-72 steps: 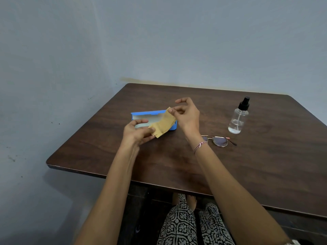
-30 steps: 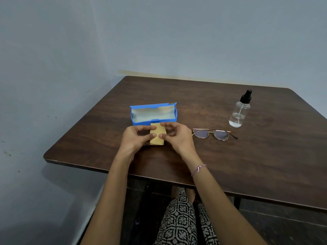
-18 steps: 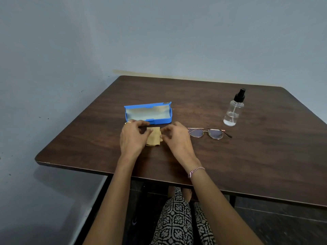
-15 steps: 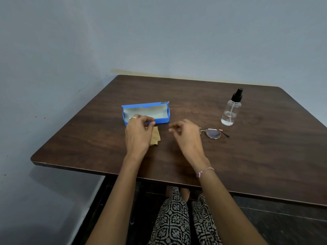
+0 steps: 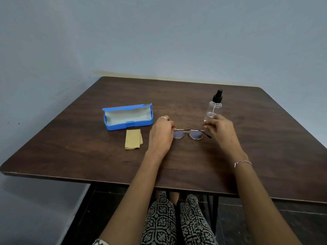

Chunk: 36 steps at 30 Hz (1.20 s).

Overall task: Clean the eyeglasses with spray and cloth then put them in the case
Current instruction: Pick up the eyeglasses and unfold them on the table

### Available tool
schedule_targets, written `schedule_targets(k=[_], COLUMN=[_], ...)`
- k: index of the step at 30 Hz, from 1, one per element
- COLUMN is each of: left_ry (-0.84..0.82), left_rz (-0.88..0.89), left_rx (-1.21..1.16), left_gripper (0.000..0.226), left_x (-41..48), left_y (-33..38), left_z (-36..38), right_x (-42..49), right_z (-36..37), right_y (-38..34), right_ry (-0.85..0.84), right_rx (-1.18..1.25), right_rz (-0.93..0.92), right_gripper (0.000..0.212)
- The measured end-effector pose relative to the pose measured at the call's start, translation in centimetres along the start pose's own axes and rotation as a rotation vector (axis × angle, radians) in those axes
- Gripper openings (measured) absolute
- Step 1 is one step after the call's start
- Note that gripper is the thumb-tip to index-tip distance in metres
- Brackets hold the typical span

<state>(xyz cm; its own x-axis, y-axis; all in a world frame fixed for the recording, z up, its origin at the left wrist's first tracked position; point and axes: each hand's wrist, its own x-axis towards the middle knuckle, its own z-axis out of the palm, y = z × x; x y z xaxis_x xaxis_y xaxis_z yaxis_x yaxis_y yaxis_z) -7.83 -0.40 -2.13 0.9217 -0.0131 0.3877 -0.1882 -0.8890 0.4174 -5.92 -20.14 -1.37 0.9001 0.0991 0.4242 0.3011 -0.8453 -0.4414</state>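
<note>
- Glasses: I see them flat on the table, lenses toward me, lying between the two hands at centre.
- Left hand: at the frame's left end, fingers curled in and pinching that end, back of the hand toward me.
- Right hand: at the frame's right end, fingertips bent down by the hinge. I cannot tell whether they close on the frame or only touch it.
- Case: open, well left of the glasses and just beyond the cloth.
- Cloth: folded, flat on the table, just left of the left hand and apart from it.
- Bottle: upright beyond the right hand.
- Hidden: the left hand covers the frame's left hinge and temple. The right fingers cover the bottle's base. One temple tip shows below the right fingers.
- Materials: thin metal frame with rounded, faintly tinted lenses. The case is a blue hard rectangular box with a pale lining. The cloth is tan with a zigzag near edge. The bottle is clear plastic with a black spray top and a little liquid at the bottom. The table is dark wood grain with rounded corners.
- Worn: a ring on the left hand, a thin bracelet on the right wrist.
</note>
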Motion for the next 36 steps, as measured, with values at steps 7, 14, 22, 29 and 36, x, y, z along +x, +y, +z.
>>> schedule_targets(k=[7,14,22,29,36], left_ry=[-0.030,-0.018,-0.018,-0.070,-0.222], left_rz=[0.023,0.071,0.026,0.037,-0.044], left_rx=[-0.012,0.078,-0.043,-0.130,-0.530], left_gripper=[0.021,0.019,0.015,0.012,0.022], left_x=[-0.1,-0.2,-0.4,-0.5,-0.3], left_y=[-0.3,-0.2,-0.2,-0.9,-1.7], left_z=[0.0,-0.5,-0.4,-0.8,-1.3], right_x=[-0.4,0.0,-0.3,-0.6,-0.8], right_z=[0.2,0.6,0.7,-0.1,-0.7], right_y=[0.5,1.0,1.4,1.7,1.9], right_ry=[-0.107,-0.108,-0.097,-0.136,-0.202], right_rx=[0.037,0.032,0.046,0.151,0.260], right_rz=[-0.058,-0.047,-0.065,-0.063,-0.027], right_gripper=[0.015,0.012,0.011,0.013,0.015])
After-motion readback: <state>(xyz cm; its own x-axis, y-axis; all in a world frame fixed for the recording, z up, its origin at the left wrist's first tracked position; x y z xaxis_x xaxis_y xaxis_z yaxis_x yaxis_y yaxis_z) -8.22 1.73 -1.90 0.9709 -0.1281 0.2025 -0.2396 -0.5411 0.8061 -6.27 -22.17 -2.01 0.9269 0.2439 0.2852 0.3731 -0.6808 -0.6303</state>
